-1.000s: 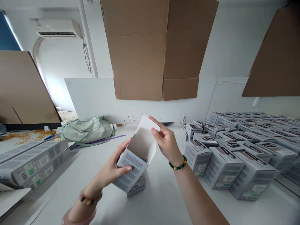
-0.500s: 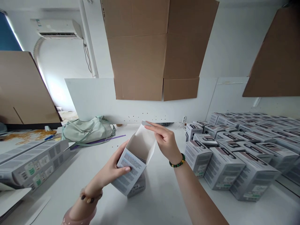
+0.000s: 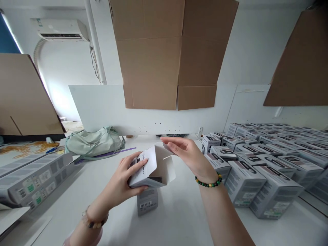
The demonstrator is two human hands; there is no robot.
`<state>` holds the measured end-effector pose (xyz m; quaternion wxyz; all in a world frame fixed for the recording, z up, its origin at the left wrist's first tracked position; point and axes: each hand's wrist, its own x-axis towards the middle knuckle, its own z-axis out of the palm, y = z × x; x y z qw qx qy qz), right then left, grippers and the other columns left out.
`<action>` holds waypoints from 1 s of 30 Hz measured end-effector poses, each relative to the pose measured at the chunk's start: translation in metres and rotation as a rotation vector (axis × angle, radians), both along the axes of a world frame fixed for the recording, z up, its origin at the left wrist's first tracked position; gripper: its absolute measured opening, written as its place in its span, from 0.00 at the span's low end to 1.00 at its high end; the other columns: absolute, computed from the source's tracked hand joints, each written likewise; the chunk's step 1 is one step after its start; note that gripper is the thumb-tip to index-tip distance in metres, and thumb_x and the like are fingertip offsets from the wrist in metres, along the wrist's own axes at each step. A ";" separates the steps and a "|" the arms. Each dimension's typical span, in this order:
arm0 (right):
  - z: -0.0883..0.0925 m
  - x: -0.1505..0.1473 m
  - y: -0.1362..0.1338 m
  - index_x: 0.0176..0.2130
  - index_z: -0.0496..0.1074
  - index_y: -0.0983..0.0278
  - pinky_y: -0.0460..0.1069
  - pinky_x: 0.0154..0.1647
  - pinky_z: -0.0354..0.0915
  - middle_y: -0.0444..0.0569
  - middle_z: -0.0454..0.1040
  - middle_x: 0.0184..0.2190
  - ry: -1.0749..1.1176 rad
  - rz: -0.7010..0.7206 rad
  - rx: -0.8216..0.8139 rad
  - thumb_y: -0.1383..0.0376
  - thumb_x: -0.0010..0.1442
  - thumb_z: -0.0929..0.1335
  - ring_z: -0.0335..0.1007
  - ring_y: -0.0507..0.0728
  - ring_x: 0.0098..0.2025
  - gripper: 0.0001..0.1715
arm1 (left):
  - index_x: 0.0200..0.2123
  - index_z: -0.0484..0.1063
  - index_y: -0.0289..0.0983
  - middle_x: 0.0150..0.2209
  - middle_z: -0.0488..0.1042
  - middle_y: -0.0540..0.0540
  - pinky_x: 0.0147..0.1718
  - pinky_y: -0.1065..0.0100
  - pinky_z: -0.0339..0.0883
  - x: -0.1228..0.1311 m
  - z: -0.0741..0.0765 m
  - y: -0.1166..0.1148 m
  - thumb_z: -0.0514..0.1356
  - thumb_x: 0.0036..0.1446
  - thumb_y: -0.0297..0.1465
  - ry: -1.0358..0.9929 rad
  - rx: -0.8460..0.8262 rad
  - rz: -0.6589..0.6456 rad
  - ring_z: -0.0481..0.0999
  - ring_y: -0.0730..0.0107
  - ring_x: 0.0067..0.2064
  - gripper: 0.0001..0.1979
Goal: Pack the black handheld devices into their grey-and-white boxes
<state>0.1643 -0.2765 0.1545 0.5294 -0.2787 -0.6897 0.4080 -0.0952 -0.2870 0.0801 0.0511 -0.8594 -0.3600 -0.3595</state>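
A small white and grey carton (image 3: 143, 171) is tilted above the table, its top open toward the right and its flaps sticking out. My left hand (image 3: 129, 172) is wrapped round its left side, fingers over the printed face and thumb below. At the upper rim, my right hand (image 3: 192, 157) has its fingers stretched along the far side and its thumb against a flap (image 3: 166, 150), which appears pinched between them. Inside the carton a dark edge shows; what it belongs to is mostly hidden. Just beneath stands a grey piece with a barcode (image 3: 148, 202), partly covered by the carton.
Many similar closed boxes (image 3: 246, 179) stand in rows at the right. Long grey cartons (image 3: 38, 181) lie at the left. A pale green bag (image 3: 93, 141) and a purple strip (image 3: 110, 154) are at the back left. Cardboard (image 3: 151, 68) hangs on the wall.
The carton has turned in my left hand, so its opening faces right and a different printed face shows. My right hand has moved slightly right and lower, with its thumb now on a flap.
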 end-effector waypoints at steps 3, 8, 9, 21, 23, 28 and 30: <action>0.001 -0.001 -0.002 0.42 0.80 0.60 0.53 0.46 0.73 0.49 0.82 0.41 -0.062 -0.041 0.092 0.53 0.60 0.70 0.78 0.57 0.43 0.17 | 0.67 0.48 0.59 0.65 0.54 0.42 0.56 0.40 0.61 0.000 0.001 0.002 0.62 0.59 0.40 0.032 0.065 0.005 0.58 0.41 0.64 0.37; -0.003 -0.005 0.002 0.42 0.80 0.61 0.51 0.40 0.72 0.50 0.81 0.39 -0.074 -0.108 0.223 0.53 0.58 0.72 0.76 0.56 0.38 0.17 | 0.67 0.47 0.58 0.65 0.53 0.40 0.54 0.40 0.64 0.000 0.002 0.002 0.62 0.59 0.39 0.039 0.045 0.000 0.58 0.40 0.63 0.38; -0.004 -0.006 0.003 0.39 0.81 0.62 0.51 0.38 0.72 0.49 0.81 0.36 -0.064 -0.154 0.235 0.53 0.57 0.72 0.76 0.56 0.36 0.17 | 0.67 0.46 0.58 0.65 0.53 0.40 0.54 0.40 0.64 0.001 0.002 0.002 0.62 0.59 0.39 0.044 0.046 -0.008 0.58 0.40 0.63 0.38; -0.016 -0.013 0.013 0.63 0.62 0.54 0.57 0.58 0.66 0.53 0.65 0.63 0.048 0.040 0.187 0.44 0.55 0.71 0.65 0.62 0.62 0.42 | 0.67 0.46 0.56 0.63 0.53 0.40 0.57 0.42 0.61 0.000 -0.006 0.010 0.61 0.60 0.40 -0.214 0.056 -0.013 0.57 0.44 0.64 0.37; -0.019 -0.015 0.015 0.70 0.41 0.48 0.60 0.63 0.62 0.54 0.54 0.69 -0.066 0.183 0.138 0.45 0.52 0.74 0.59 0.62 0.66 0.59 | 0.67 0.43 0.53 0.63 0.53 0.39 0.56 0.43 0.63 0.001 -0.007 0.009 0.62 0.59 0.41 -0.387 0.023 0.034 0.59 0.45 0.64 0.39; -0.023 -0.028 0.011 0.70 0.38 0.46 0.58 0.54 0.71 0.51 0.68 0.57 -0.181 0.231 0.104 0.51 0.48 0.78 0.69 0.60 0.55 0.66 | 0.68 0.26 0.54 0.66 0.54 0.36 0.49 0.49 0.72 0.005 -0.002 -0.005 0.62 0.56 0.48 -0.623 -0.371 -0.077 0.67 0.46 0.60 0.51; -0.021 -0.027 0.011 0.69 0.43 0.46 0.54 0.45 0.74 0.49 0.70 0.51 -0.198 0.235 0.108 0.50 0.48 0.77 0.72 0.58 0.49 0.62 | 0.67 0.18 0.55 0.68 0.51 0.35 0.49 0.48 0.72 0.005 0.000 -0.010 0.63 0.54 0.50 -0.627 -0.469 -0.132 0.67 0.43 0.61 0.57</action>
